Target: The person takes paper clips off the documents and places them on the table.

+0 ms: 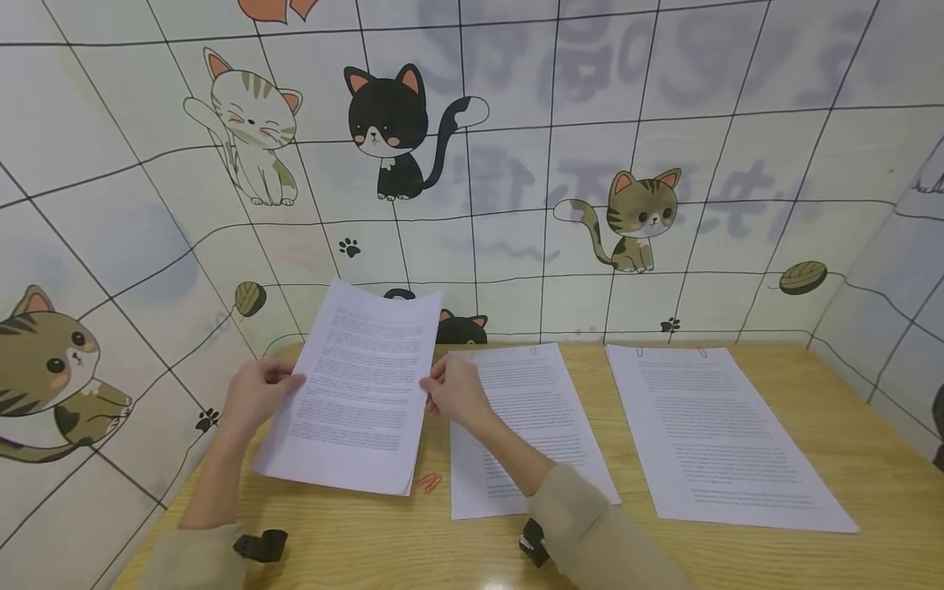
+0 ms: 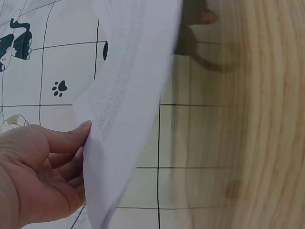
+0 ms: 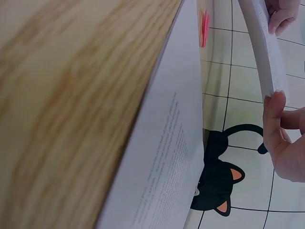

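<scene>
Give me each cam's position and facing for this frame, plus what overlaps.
Head: worn on the head, looks forward and down at the wooden table; both hands and sleeves show, left hand and right hand gripping the paper stack.
Left wrist: beside the left hand, faces the stack's edge and the cat wall.
Right wrist: low at table level, faces the wall; fingertips show.
Shared: all three see the held stack.

Beige long sleeves (image 1: 590, 524) — black wrist camera mounts (image 1: 260, 545) — bare hands (image 1: 254, 393).
</scene>
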### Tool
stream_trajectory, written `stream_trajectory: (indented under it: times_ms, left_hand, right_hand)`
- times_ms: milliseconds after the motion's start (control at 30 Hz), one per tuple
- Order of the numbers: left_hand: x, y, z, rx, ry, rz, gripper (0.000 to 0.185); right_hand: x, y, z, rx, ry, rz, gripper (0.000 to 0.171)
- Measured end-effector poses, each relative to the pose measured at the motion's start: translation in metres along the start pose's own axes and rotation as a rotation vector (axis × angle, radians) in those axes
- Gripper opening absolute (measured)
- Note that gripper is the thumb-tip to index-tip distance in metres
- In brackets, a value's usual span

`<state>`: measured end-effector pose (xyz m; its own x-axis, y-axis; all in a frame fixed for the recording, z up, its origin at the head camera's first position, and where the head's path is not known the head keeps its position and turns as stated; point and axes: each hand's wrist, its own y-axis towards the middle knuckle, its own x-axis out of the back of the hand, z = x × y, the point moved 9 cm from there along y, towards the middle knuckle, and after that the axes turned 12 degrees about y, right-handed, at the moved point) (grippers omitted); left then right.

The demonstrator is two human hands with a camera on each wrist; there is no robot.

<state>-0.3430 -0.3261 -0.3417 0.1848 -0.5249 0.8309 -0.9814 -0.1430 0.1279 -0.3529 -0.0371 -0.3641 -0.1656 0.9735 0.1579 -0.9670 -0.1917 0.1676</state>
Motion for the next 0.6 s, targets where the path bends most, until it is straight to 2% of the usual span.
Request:
stream_trajectory:
  times_ms: [300,467,600]
  left_hand:
    - [-0.002,0.001,0.013,-0.026,0.039,0.045,0.032]
    - [-0.007,0.001,0.020,-0.015,0.072,0.081,0.031]
    - [-0.010,0.002,0.025,-0.016,0.096,0.105,0.031]
  right_hand:
    - [-0.018,0.004,-0.009,-0.080,0.012,0.035,0.010]
    - [-0.023,0.005,-0.015,-0.109,-0.027,0.067,0.009]
    - [-0.030,0.004,-0.019,-0.122,-0.098,0.110,0.009]
